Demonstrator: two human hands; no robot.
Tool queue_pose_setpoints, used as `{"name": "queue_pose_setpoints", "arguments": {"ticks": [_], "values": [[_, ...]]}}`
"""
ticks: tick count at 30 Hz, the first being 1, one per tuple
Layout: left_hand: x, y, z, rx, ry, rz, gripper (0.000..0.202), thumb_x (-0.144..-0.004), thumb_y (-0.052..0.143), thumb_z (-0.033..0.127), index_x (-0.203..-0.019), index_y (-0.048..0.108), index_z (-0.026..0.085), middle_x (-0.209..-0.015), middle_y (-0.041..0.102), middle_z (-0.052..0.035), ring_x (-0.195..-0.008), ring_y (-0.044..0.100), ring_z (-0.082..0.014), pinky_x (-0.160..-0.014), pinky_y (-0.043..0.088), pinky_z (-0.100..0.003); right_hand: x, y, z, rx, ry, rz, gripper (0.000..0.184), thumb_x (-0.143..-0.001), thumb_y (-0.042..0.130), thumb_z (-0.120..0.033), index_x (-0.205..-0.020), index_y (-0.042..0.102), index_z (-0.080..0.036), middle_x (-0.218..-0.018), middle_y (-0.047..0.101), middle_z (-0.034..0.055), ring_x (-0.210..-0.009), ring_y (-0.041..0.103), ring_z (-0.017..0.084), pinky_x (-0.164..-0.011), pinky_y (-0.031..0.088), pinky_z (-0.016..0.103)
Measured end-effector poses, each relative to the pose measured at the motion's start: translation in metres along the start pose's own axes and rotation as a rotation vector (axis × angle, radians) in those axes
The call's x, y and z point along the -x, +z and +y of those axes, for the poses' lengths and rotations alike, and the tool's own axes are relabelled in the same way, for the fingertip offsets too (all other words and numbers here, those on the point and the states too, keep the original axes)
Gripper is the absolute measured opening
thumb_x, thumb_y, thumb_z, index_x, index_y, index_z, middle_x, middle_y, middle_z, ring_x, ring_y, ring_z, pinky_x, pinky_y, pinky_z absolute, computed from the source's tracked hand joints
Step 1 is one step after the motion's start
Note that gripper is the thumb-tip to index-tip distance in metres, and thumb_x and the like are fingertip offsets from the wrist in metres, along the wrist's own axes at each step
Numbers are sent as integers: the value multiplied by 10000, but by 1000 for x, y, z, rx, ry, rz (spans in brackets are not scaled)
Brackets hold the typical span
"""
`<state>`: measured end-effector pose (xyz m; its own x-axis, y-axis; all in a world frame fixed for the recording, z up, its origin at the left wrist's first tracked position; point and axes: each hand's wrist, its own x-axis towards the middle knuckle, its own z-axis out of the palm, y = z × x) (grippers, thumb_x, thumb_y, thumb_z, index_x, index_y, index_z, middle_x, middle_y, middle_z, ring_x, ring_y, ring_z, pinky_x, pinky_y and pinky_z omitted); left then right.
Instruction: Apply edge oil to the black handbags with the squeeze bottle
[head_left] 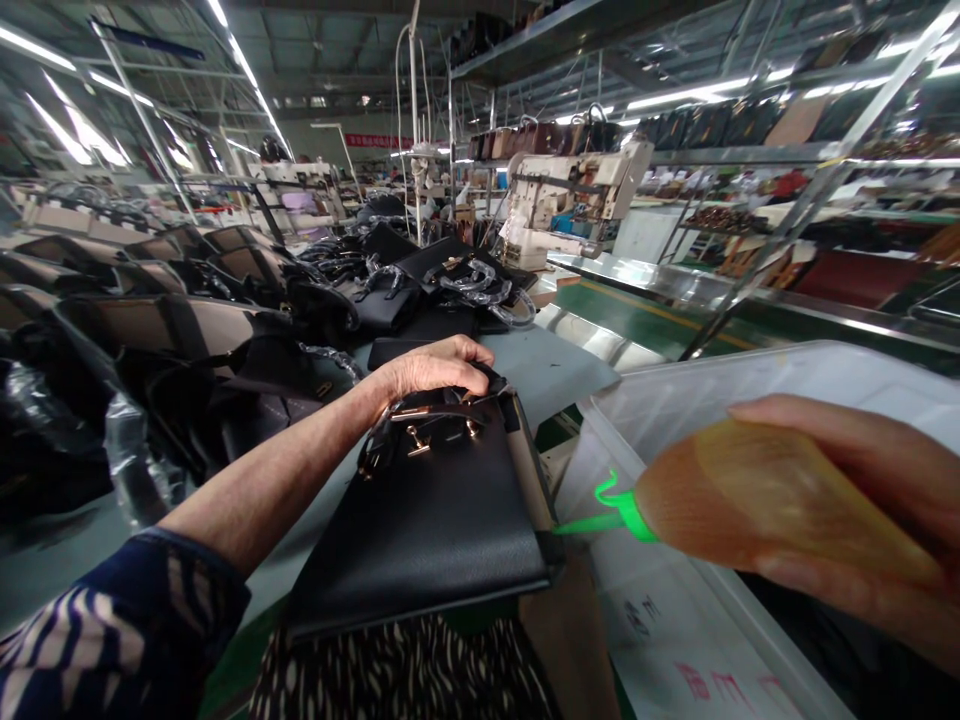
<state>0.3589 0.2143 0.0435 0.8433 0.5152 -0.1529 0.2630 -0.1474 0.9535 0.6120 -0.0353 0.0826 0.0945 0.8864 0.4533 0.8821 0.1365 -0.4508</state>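
Note:
A black handbag [442, 520] with gold-coloured hardware lies on its side at the front edge of the table, its beige side gusset showing on the right. My left hand [442, 365] grips the far end of the bag by its top, fingers curled over the edge near the handle. In my right hand [847, 480] is an amber squeeze bottle [735, 490] with a bright green nozzle. The nozzle's tip points left and reaches the bag's lower right corner; whether it touches cannot be made out.
A white plastic bin [750, 390] stands at my right. Piled black bags [247, 330] with plastic-wrapped handles cover the table's left side, more lying farther back [450, 270]. A sewing machine [570, 190] stands behind, and a metal shelf post [780, 250] slants at the right.

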Motion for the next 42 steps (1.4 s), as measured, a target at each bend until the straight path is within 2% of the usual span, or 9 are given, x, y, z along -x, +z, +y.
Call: {"name": "queue_pose_setpoints", "arguments": {"ticks": [3, 7, 13, 18, 32, 37, 42], "values": [[1, 2, 3, 13, -15, 6, 87, -634, 622, 216, -663, 559, 164, -553, 556, 27, -469, 525, -108, -433, 395, -201, -5, 3, 8, 20, -49, 11, 539, -757, 612, -631, -1253, 494, -456, -1167, 577, -3, -996, 579, 340, -671, 584, 403], [1, 3, 5, -14, -7, 5, 92, -625, 616, 212, -622, 537, 165, -528, 537, 29, -449, 496, -101, -418, 368, -199, -16, 16, 11, 25, -98, 130, 525, -762, 626, -617, -1228, 518, -401, -1101, 619, -17, -886, 627, 279, -726, 582, 353], [-1, 1, -1, -49, -9, 20, 94, -628, 610, 231, -652, 555, 160, -542, 540, 26, -459, 502, -107, -413, 365, -200, -28, 37, 7, -51, -118, 131, 479, -811, 622, -561, -1216, 508, -332, -1082, 628, -14, -887, 632, 225, -737, 563, 281], [-3, 0, -4, -36, 8, 10, 96, -628, 608, 237, -656, 557, 162, -550, 534, 27, -470, 512, -112, -430, 372, -205, -39, 49, 9, -60, -155, 191, 489, -812, 629, -553, -1210, 511, -296, -1124, 608, 16, -971, 607, 252, -794, 545, 333], [-2, 1, 1, -103, -17, 22, 77, -619, 592, 225, -654, 561, 164, -530, 514, 36, -467, 472, -103, -443, 346, -209, -59, 67, 13, -149, -177, 216, 498, -818, 651, -480, -1223, 500, -235, -1159, 576, 62, -1020, 568, 259, -901, 474, 399], [-3, -1, -1, -110, -13, 17, 91, -628, 599, 229, -676, 572, 157, -546, 516, 33, -474, 474, -103, -447, 356, -210, -58, 66, 12, -155, -168, 216, 505, -807, 651, -499, -1215, 505, -239, -1153, 585, 58, -1012, 579, 266, -883, 488, 402], [-2, -1, -1, -106, -31, 8, 126, -633, 615, 257, -703, 592, 154, -562, 537, 25, -479, 490, -105, -436, 354, -203, -45, 49, 10, -82, -144, 131, 490, -815, 626, -543, -1215, 511, -285, -1123, 618, 23, -963, 615, 253, -794, 537, 336]]}}
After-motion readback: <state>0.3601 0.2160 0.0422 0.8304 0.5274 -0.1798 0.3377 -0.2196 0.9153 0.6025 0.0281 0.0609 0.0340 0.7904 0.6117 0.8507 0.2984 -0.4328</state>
